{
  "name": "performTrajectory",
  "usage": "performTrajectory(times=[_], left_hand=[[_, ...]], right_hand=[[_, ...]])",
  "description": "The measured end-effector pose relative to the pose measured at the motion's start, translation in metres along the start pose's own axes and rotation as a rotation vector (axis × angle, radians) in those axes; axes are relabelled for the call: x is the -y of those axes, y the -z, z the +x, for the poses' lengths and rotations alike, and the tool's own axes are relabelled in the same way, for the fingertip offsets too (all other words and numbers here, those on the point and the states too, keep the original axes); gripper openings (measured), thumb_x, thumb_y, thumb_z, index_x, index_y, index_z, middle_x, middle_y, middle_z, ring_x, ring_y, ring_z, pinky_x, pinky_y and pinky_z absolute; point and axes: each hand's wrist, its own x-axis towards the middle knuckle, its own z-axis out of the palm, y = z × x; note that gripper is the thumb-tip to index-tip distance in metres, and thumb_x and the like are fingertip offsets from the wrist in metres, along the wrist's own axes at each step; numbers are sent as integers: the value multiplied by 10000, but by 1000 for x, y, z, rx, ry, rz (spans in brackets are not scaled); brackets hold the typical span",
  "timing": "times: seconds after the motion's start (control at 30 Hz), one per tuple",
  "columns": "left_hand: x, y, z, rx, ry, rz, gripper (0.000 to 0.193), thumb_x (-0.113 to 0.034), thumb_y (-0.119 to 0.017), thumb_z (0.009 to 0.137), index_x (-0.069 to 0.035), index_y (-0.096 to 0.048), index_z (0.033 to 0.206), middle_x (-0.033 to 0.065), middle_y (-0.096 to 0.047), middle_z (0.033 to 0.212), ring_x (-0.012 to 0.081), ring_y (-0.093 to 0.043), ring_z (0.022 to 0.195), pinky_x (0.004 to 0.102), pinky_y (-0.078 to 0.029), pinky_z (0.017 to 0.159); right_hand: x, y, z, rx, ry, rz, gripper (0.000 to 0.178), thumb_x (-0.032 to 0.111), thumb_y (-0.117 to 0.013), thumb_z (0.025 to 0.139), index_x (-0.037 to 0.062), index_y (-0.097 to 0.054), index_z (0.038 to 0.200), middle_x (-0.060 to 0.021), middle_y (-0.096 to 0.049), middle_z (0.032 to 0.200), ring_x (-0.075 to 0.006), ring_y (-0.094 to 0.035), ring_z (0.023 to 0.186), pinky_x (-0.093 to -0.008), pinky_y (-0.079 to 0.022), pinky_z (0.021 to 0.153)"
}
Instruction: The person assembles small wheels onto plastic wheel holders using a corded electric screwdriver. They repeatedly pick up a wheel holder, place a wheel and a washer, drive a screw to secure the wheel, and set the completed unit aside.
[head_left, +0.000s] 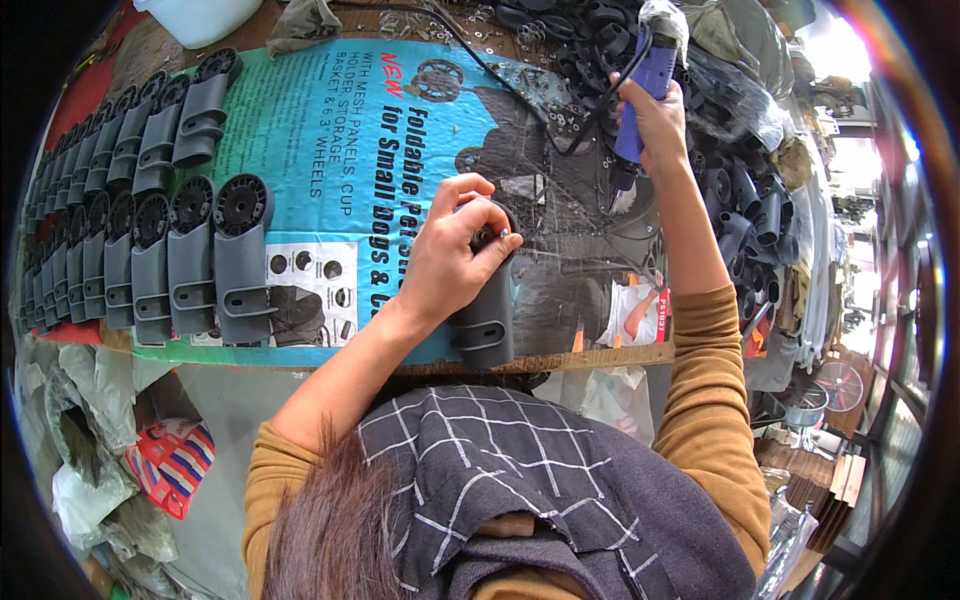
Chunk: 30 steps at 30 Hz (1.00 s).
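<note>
My left hand [455, 250] bends over the round end of a grey plastic joint piece [485, 325] lying at the table's front edge. Its thumb and forefinger pinch a small shiny screw [504, 234] at that end; the fingers hide most of the round part. My right hand [660, 125] grips a blue-purple electric screwdriver [652, 78] to the right and farther back. The tool's dark tip [622, 180] points down toward the table, apart from the grey piece.
Rows of similar grey pieces [190, 270] stand at the left. Loose dark plastic parts [740, 200] are heaped at the right. A black cable [480, 60] crosses the back, near scattered small metal bits [545, 100]. A printed blue cardboard sheet [350, 180] covers the table; a white tub [205, 20] sits far left.
</note>
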Motion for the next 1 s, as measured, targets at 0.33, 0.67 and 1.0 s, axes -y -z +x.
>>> performTrajectory(times=[0.33,0.67,1.0], left_hand=[[1,0,1,-19,-31,34,192,-141,-799,759,-49,-642,824,115,-518,1146,268,-578,1002,363,-489,841],[2,-1,0,6,-3,11,177,-79,-790,756,-38,-629,816,133,-498,1167,240,-522,1072,343,-447,881],[1,0,0,10,14,23,181,-70,-793,746,-32,-631,816,129,-512,1165,237,-518,1057,327,-448,876]], right_hand=[[2,12,-27,-50,282,257,411,60,-790,747,28,-479,1014,-48,-617,802,-126,-605,664,-295,-526,658],[11,9,-66,-118,429,490,369,128,-673,849,16,-402,1072,-142,-624,752,-235,-644,600,-367,-563,572],[50,9,-126,173,316,947,570,604,-528,896,129,-441,1200,-178,-608,752,-283,-592,609,-450,-517,613]])
